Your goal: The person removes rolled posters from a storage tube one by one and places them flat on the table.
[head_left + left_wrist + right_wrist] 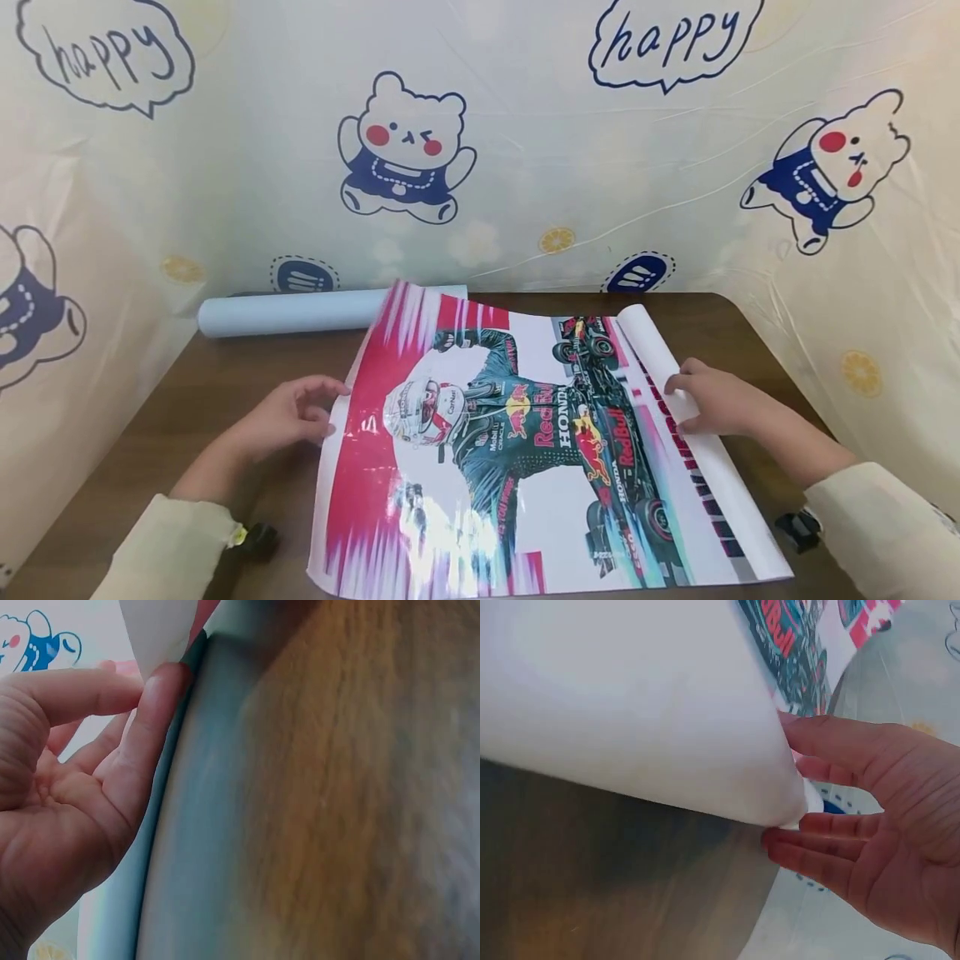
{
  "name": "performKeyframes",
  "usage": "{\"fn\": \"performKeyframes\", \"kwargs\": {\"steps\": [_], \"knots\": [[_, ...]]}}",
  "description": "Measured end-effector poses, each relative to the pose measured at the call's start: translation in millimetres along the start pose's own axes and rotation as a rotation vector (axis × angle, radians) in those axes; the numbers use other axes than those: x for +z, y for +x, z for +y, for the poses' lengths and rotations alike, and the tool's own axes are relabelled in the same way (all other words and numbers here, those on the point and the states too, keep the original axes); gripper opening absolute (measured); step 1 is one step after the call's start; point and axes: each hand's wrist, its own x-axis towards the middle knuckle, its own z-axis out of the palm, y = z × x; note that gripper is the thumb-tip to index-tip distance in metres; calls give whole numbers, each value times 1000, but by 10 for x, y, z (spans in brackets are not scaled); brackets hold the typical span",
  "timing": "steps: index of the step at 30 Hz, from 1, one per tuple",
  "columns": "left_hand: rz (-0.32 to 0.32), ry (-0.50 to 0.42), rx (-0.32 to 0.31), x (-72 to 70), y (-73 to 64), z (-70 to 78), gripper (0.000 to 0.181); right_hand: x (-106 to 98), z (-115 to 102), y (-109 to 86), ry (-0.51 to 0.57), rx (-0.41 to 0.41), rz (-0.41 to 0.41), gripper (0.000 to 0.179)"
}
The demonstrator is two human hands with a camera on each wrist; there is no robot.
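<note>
A glossy poster (517,433) of a racing driver and a race car lies partly unrolled, its picture sideways in the head view. At its left edge, my left hand (288,417) pinches the paper between thumb and finger; in the left wrist view, the hand (82,772) holds a white corner of it. The right side of the poster is curled into a white roll (693,467). My right hand (720,400) holds this roll, and in the right wrist view the hand (877,817) has its thumb on top and fingers underneath.
A pale blue roll (292,314) lies along the back of the brown wooden table (187,400), partly behind the poster's raised far corner. A curtain (525,167) with printed bears surrounds the table on the back and sides.
</note>
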Motion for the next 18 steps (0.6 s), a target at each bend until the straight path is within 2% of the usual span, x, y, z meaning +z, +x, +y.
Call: {"fn": "performKeyframes", "kwargs": {"steps": [2, 7, 12, 16, 18], "knots": [[-19, 6, 7, -17, -31, -21, 71, 14, 31, -22, 25, 25, 0, 56], [-53, 10, -39, -75, -114, -93, 85, 40, 67, -73, 96, 69, 15, 58], [-48, 0, -70, -118, -168, -148, 86, 38, 75, -118, 151, 78, 38, 62], [-45, -18, -93, -117, -166, -148, 85, 38, 202, -199, 240, 83, 64, 56], [-67, -30, -91, -134, -173, -159, 85, 53, 309, -248, 303, 90, 80, 51]]}}
